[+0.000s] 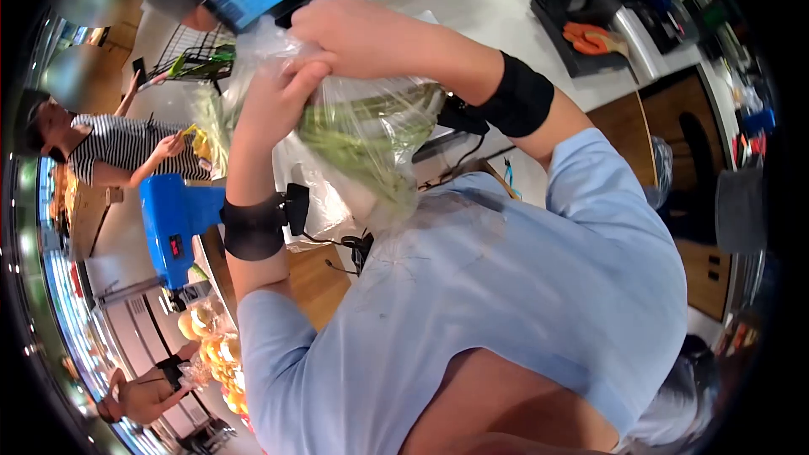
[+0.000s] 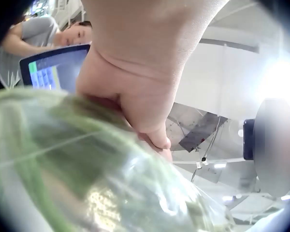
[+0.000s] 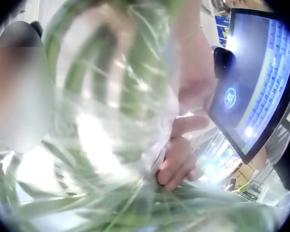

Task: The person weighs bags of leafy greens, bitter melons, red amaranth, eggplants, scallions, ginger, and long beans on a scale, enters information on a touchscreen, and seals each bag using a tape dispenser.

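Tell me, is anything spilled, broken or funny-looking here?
I see nothing spilled or broken. The left hand and right hand grip the bag, with greens inside. The one oddity: what looks like an orange glove lies rumpled atop something dark, with no hand in it, maybe just left there.

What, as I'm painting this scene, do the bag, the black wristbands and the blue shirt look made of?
Bag: thin, glossy clear film, likely plastic; it wrinkles, catches bright glare and shows the greens inside.
Wristbands: dull black, perhaps fabric or neoprene; they wrap the forearms snugly with little shine.
Shirt: soft, matte cloth by its loose folds, though cotton or a blend cannot be told.
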Demonstrator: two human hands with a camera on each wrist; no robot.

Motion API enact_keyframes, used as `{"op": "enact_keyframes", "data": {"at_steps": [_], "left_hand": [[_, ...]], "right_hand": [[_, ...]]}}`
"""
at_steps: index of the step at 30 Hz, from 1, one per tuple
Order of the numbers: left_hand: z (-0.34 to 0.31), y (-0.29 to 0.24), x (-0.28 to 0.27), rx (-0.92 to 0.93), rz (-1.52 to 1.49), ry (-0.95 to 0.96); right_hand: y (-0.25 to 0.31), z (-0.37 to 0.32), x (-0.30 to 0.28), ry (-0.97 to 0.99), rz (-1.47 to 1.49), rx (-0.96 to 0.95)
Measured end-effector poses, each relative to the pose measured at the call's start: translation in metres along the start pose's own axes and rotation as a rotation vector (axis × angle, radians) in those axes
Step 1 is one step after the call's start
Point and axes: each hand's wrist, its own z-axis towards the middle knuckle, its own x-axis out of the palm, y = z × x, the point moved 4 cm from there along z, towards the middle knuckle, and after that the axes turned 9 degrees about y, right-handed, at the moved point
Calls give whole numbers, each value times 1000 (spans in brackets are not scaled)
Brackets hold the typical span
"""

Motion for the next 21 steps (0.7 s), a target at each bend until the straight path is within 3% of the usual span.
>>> {"op": "enact_keyframes", "data": {"at_steps": [2,4,5,6,8,9,10,11,12,14,16,18,20,21], "left_hand": [[0,-5,15,53,51,-42],[-7,-7,23,-25,265,-36],[-17,-2,21,-27,204,-86],[-27,4,19,-280,51,-203],[-42,28,7,-43,-126,-345],[-44,30,3,-42,-130,-332],[-43,30,3,94,-288,-249],[-46,29,4,224,-447,-165],[-48,34,4,218,-455,-160],[-60,46,-1,424,-698,-309],[-69,61,-11,394,-747,-335],[-69,69,-17,422,-1079,-386],[-67,82,-26,322,-1047,-493],[-65,93,-30,396,-1121,-387]], "right_hand": [[-13,-13,-1,592,495,365],[-37,-47,-10,461,1101,430],[-52,-68,-22,259,1102,495],[-66,-94,-32,55,1094,554],[-92,-169,-35,-49,881,682],[-99,-213,-19,-85,741,806],[-103,-256,3,-114,598,923],[-98,-293,25,-101,499,905],[-88,-318,41,-87,400,883],[-61,-336,60,17,387,947],[-48,-344,80,39,373,988],[-42,-350,88,49,366,1023],[-44,-351,95,-2,337,1036],[-46,-355,102,-57,319,987]]}}
